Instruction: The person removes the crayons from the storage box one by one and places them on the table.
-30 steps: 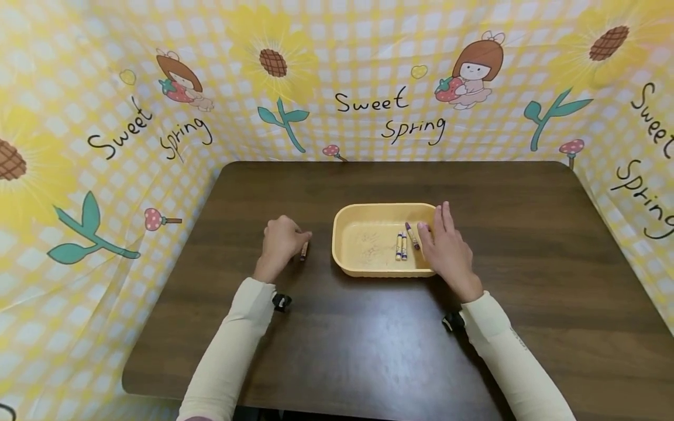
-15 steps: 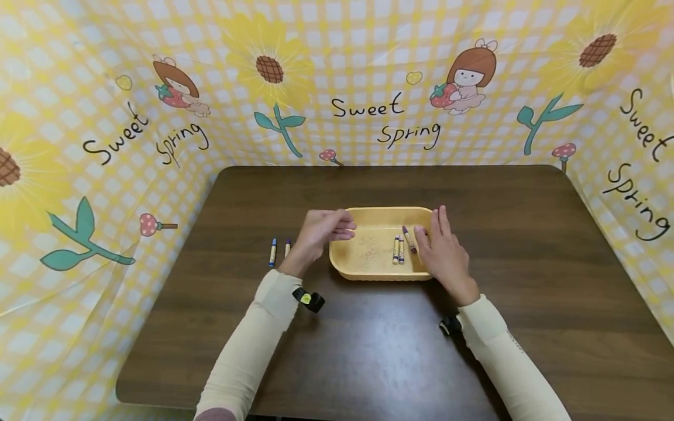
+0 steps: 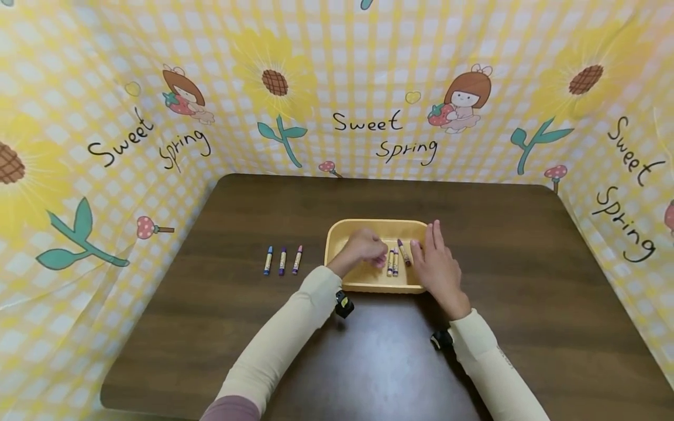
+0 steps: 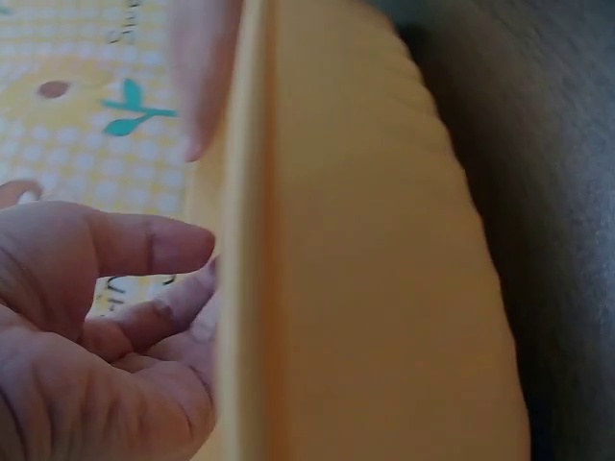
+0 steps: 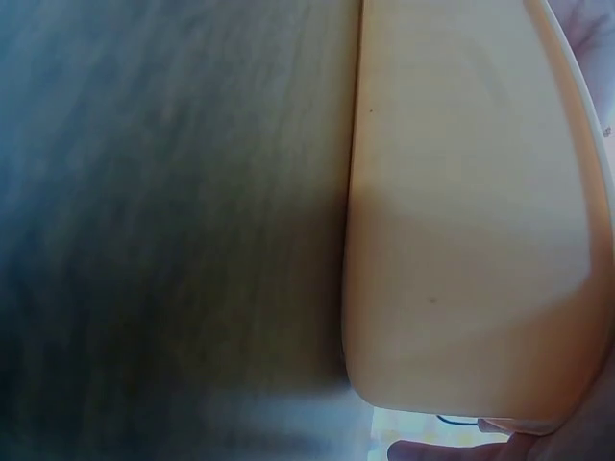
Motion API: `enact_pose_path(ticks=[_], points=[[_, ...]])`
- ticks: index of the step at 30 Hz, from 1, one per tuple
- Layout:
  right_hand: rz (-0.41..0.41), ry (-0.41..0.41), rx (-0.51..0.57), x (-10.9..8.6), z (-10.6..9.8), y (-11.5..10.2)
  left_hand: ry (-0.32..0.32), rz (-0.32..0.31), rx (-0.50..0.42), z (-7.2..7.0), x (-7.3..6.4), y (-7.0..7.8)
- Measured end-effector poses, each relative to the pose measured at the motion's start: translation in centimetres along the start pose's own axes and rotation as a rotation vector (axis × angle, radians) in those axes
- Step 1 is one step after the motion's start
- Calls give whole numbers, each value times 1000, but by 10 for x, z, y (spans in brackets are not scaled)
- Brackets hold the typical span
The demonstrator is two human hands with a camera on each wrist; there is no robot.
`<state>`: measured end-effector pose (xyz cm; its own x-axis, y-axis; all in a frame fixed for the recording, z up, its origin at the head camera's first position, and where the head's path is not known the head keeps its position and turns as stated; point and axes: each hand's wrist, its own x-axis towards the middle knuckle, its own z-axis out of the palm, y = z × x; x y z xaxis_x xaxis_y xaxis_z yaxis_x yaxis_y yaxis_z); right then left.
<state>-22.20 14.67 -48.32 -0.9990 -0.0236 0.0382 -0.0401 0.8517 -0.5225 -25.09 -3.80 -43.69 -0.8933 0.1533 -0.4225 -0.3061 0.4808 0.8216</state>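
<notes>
Since the earlier frame the left hand [image 3: 365, 248] has moved rightward, from the tray's left rim into its middle; three crayons at left of the frame are now uncovered. Largest is the brown table [image 3: 184, 327], filling the lower frame; on it, at centre, stands the yellow tray [image 3: 376, 288], its long side running left to right. Over the tray's right end lies the right hand [image 3: 439, 272], with fingers straight; the left hand has bent fingers beside the crayons inside, but the rim hides their tips in the left wrist view, so I cannot tell whether they pinch anything. On the table stand apart, in a row, a blue crayon [image 3: 268, 261], a purple crayon [image 3: 282, 261] and a pink crayon [image 3: 297, 260]; their long axes run nearly up the frame, coloured ends upward. Inside the tray two crayons [image 3: 392, 262] lie side by side, likewise upright in the frame; a dark crayon [image 3: 403, 252] leans with its upper end leftward. I judge the step to be reaching for one crayon; next move seems to call for a narrow pinch across its body.
</notes>
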Motion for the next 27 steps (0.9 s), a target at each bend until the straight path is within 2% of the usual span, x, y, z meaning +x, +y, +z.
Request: enact_pose_path(ticks=[4,7,15,22,27], points=[[17,0,15,-4,7,-1,65,23,402,10,7,-5],[25,4,21,-5,9,-3,126,61,545,15,10,-9],[19,14,24,-3,9,-5,189,91,565,25,9,-9],[27,16,39,-3,6,-3,219,189,664,36,5,-2],[32,25,32,-4,6,-1,246,227,706,44,4,2]])
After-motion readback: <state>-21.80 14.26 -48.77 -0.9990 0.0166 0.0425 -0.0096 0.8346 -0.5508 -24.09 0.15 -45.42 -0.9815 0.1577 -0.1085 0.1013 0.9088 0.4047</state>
